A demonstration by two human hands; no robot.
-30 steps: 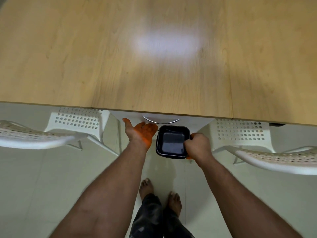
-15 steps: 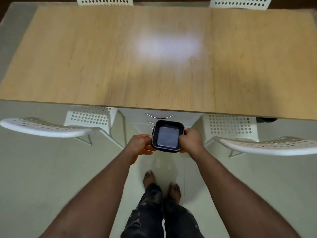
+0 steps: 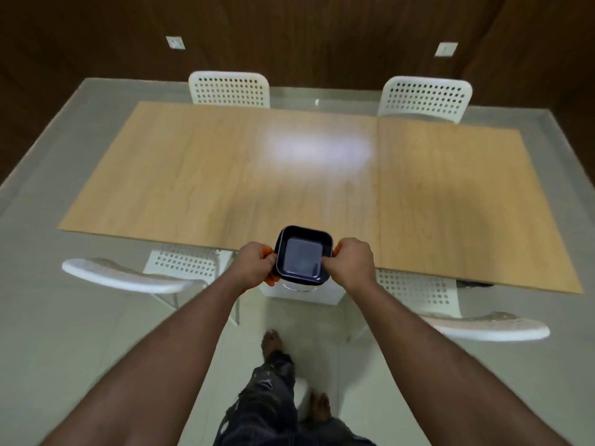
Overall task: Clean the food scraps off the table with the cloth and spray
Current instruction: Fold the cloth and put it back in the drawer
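A long light-wood rectangular table (image 3: 225,175) has white perforated plastic chairs (image 3: 229,89) on its near and far sides. At its near edge, left hand (image 3: 255,264) and right hand (image 3: 351,263) grip a black square dish (image 3: 303,255); its contents cannot be told.

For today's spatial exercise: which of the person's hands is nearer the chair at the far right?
Right. The right hand grips the black tray's right side, on the far right chair's side; the left hand grips the tray's left side, farther away.
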